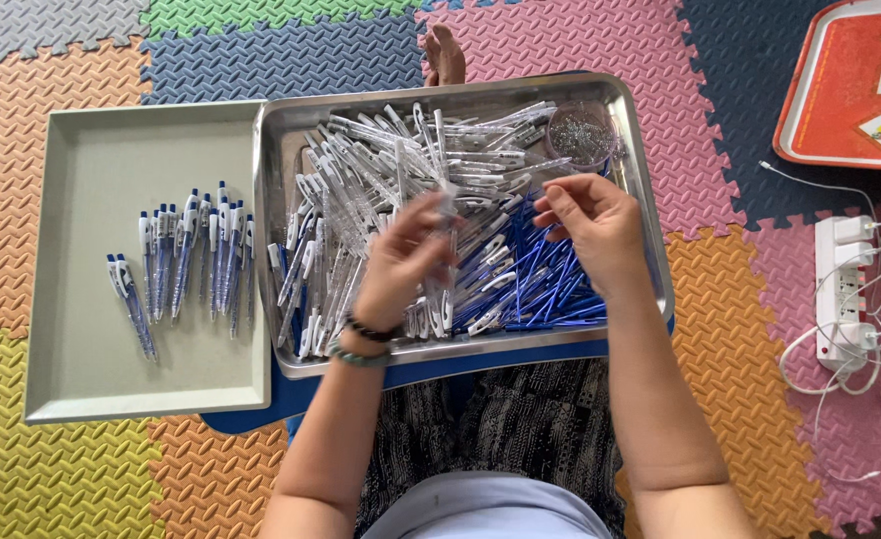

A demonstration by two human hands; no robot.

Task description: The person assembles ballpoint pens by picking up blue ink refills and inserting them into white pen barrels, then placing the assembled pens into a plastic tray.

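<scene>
A steel tray (640,150) rests on my lap, filled with several clear pen barrels (400,160), blue refills (540,284) and a small clear cup of springs (580,135). My left hand (400,265) hovers over the tray's middle, fingers closed on a clear pen barrel (447,225) held upright. My right hand (595,225) is just to its right, above the blue refills, fingertips pinched together near the barrel; whether it grips a small part I cannot tell. Several finished blue-and-clear pens (191,255) lie in a pale green tray (91,180) to the left.
Coloured foam mats (61,469) cover the floor. A red tray (840,90) with picture cards sits at the top right. A white power strip (845,289) with tangled white cables lies at the right. A bare foot (445,55) shows beyond the steel tray.
</scene>
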